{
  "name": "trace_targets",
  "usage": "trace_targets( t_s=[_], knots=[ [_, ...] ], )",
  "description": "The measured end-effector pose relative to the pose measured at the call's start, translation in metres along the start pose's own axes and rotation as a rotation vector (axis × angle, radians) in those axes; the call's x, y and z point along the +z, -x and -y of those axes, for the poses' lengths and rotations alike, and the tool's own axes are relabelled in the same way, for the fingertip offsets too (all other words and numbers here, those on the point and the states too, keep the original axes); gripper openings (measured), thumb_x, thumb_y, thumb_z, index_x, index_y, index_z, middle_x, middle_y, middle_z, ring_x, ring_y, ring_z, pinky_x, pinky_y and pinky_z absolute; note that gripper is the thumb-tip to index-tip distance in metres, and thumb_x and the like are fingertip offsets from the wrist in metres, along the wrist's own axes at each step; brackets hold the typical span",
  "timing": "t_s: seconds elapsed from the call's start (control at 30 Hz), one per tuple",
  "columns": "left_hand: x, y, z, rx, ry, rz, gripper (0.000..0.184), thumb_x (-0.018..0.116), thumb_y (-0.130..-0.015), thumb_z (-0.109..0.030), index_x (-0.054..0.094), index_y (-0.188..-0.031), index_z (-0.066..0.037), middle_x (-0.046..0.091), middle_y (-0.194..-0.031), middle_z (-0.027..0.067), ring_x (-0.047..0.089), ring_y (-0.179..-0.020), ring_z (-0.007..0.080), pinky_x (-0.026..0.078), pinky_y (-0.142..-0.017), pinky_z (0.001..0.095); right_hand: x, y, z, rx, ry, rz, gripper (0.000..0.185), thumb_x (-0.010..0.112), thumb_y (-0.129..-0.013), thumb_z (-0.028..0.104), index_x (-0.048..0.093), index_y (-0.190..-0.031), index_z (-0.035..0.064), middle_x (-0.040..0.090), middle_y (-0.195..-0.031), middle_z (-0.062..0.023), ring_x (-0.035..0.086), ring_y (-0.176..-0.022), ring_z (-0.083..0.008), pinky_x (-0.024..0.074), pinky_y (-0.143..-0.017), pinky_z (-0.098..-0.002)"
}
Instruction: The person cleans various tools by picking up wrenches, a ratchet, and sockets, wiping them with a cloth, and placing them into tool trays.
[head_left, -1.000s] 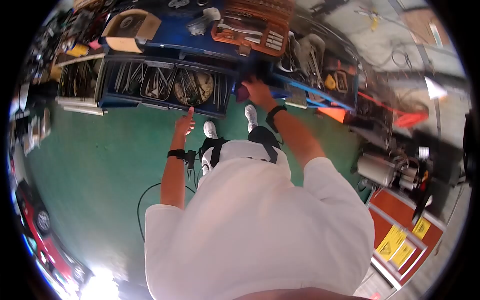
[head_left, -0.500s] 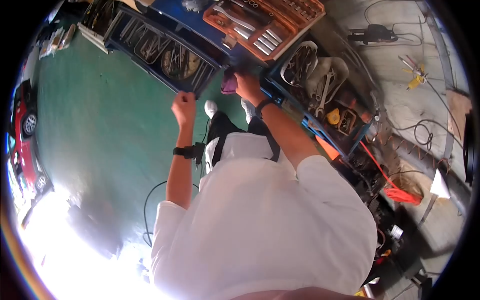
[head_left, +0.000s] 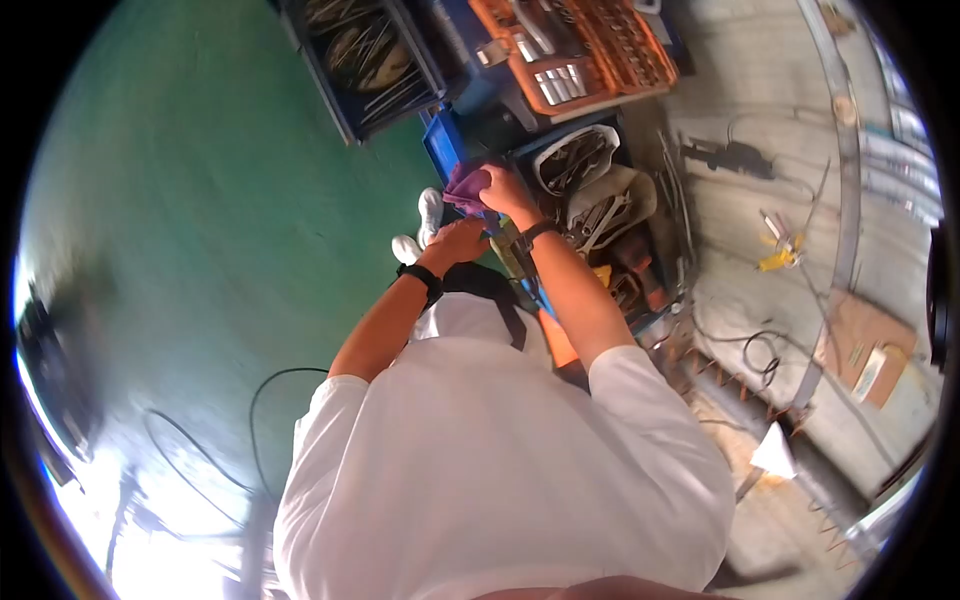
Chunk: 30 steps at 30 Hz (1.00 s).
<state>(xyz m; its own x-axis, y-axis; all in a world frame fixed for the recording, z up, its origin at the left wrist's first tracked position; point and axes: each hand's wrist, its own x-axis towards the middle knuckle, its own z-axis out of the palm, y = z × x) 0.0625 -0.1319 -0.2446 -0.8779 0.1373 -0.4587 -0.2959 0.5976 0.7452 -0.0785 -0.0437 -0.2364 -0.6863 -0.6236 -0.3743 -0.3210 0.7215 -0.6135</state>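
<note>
My right hand (head_left: 506, 194) is closed on a crumpled purple cloth (head_left: 465, 188), beside the bright blue side of the tool cart (head_left: 441, 141). Just below it, my left hand (head_left: 458, 245) reaches to the cart's near edge. Its fingertips are partly hidden and blurred, so I cannot make out whether it grips anything. To the right of my hands, a white bin (head_left: 578, 160) holds metal tools, and wrenches (head_left: 606, 219) lie in another container. Above them sits an orange socket case (head_left: 600, 60) with chrome sockets.
An open drawer (head_left: 345, 118) with tools juts out at upper left over the green floor (head_left: 200, 200). Black cables (head_left: 262, 385) trail on the floor at left. A yellow-handled tool (head_left: 778, 252) and a coiled cord (head_left: 762, 352) are on the pale surface at right.
My left hand has come from the open drawer's corner over to the right, close below my right hand. My right hand still holds the purple cloth. The view has turned to the right.
</note>
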Motion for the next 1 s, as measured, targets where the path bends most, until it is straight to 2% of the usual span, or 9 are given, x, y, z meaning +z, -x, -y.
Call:
trace_targets(
  t_s=[0.17,0.23,0.37,0.43,0.5,0.67,0.87,0.97,1.0],
  knots=[
    [0.042,0.016,0.002,-0.226,0.190,-0.110,0.042,0.061,-0.085,-0.032,0.059,-0.115,-0.004,0.063,-0.116,0.0198,0.060,-0.107,0.0372,0.049,-0.089,0.0479,0.020,0.026,-0.008,0.071,-0.050,0.104,0.043,0.054,-0.070,0.006,0.064,-0.112,0.0090,0.066,-0.102,-0.0232,0.061,-0.101,-0.0422,0.0501,-0.087,-0.0447],
    [0.066,0.021,0.019,-0.233,0.304,-0.352,0.038,0.062,-0.084,-0.034,0.062,-0.109,-0.005,0.064,-0.112,0.0199,0.062,-0.104,0.0372,0.050,-0.086,0.0472,0.026,0.035,0.000,0.041,-0.044,0.121,0.043,0.054,-0.070,0.006,0.064,-0.112,0.0090,0.066,-0.103,-0.0230,0.061,-0.101,-0.0422,0.0501,-0.087,-0.0447],
    [0.066,0.033,0.034,-0.437,0.372,-0.427,0.030,0.065,-0.084,-0.035,0.067,-0.096,-0.008,0.067,-0.100,0.0207,0.065,-0.095,0.0378,0.052,-0.079,0.0495,0.024,0.035,0.018,0.056,0.017,0.224,0.043,0.055,-0.069,0.007,0.065,-0.110,0.0100,0.067,-0.104,-0.0221,0.061,-0.103,-0.0419,0.0498,-0.088,-0.0445],
    [0.060,0.032,0.045,-0.461,0.369,-0.513,0.032,0.067,-0.083,-0.037,0.063,-0.100,-0.009,0.068,-0.101,0.0194,0.065,-0.094,0.0382,0.052,-0.078,0.0498,0.024,0.016,0.028,-0.092,0.077,0.288,0.040,0.056,-0.069,0.008,0.066,-0.107,0.0097,0.067,-0.104,-0.0219,0.061,-0.103,-0.0410,0.0498,-0.088,-0.0438],
    [0.062,0.034,0.058,-0.510,0.401,-0.614,0.037,0.070,-0.082,-0.038,0.059,-0.105,-0.011,0.068,-0.099,0.0179,0.065,-0.092,0.0388,0.052,-0.076,0.0497,0.020,0.002,0.032,0.024,-0.036,0.186,0.035,0.057,-0.068,0.007,0.065,-0.102,0.0045,0.066,-0.100,-0.0236,0.062,-0.099,-0.0411,0.0496,-0.088,-0.0451],
    [0.053,0.035,0.066,-0.490,0.371,-0.616,0.040,0.075,-0.078,-0.038,0.058,-0.106,-0.013,0.068,-0.094,0.0158,0.066,-0.091,0.0379,0.052,-0.076,0.0472,0.020,-0.045,0.040,-0.439,0.143,-0.163,0.068,0.069,-0.069,0.005,0.044,-0.132,0.0042,0.051,-0.120,-0.0264,0.049,-0.114,-0.0459,0.0423,-0.100,-0.0455],
    [0.052,0.035,0.044,-0.583,0.381,-0.649,0.052,0.072,-0.075,-0.055,0.061,-0.102,-0.012,0.069,-0.094,0.0159,0.067,-0.091,0.0367,0.053,-0.078,0.0467,0.036,-0.099,0.055,-0.446,0.308,-0.167,0.081,0.070,-0.070,0.009,0.033,-0.141,-0.0031,0.043,-0.127,-0.0334,0.044,-0.118,-0.0486,0.0384,-0.103,-0.0495],
    [0.051,0.028,0.033,-0.646,0.379,-0.611,0.050,0.071,-0.077,-0.051,0.060,-0.104,-0.011,0.069,-0.096,0.0158,0.067,-0.092,0.0365,0.053,-0.078,0.0470,0.035,-0.109,0.070,-0.450,0.364,-0.191,0.078,0.067,-0.071,0.012,0.033,-0.139,-0.0066,0.043,-0.126,-0.0340,0.047,-0.117,-0.0486,0.0405,-0.102,-0.0470],
    [0.048,0.027,0.029,-0.674,0.388,-0.555,0.048,0.071,-0.079,-0.048,0.059,-0.106,-0.011,0.069,-0.098,0.0164,0.067,-0.093,0.0365,0.053,-0.077,0.0472,0.032,-0.109,0.077,-0.324,0.350,-0.128,0.077,0.066,-0.071,0.013,0.034,-0.138,-0.0069,0.043,-0.128,-0.0349,0.048,-0.116,-0.0490,0.0421,-0.101,-0.0465]
  ],
)
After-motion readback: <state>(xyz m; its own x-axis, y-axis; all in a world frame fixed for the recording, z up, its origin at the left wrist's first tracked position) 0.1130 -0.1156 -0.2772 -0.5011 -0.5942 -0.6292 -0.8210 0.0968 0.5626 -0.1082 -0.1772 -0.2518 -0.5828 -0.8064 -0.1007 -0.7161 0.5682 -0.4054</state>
